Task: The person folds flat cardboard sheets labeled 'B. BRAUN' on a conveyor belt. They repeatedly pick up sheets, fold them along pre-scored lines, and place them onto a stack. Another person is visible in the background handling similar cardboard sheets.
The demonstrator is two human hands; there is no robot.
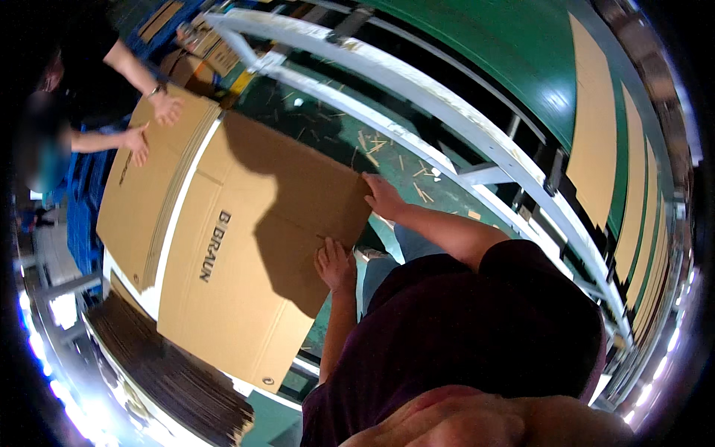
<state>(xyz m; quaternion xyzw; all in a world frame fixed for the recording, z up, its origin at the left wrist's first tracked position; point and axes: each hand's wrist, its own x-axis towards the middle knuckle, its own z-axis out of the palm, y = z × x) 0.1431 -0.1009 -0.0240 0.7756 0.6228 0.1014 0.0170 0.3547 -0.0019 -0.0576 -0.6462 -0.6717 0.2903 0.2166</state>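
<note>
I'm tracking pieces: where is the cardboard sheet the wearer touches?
In the head view, the cardboard sheet lies left of centre, right of a cardboard stack, with the left hand and right hand at its right edge.

A dark plum short-sleeved shirt tops blue trousers.

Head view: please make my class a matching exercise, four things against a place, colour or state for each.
Things
1. Right hand
2. Pallets
3. Left hand
4. Cardboard sheet

Descriptions
A. Fingers spread on the sheet, away from its corners
B. Brown, partly shadowed
C. At a corner of the sheet
D. Blue

Pairs: 1-C, 2-D, 3-A, 4-B
</note>
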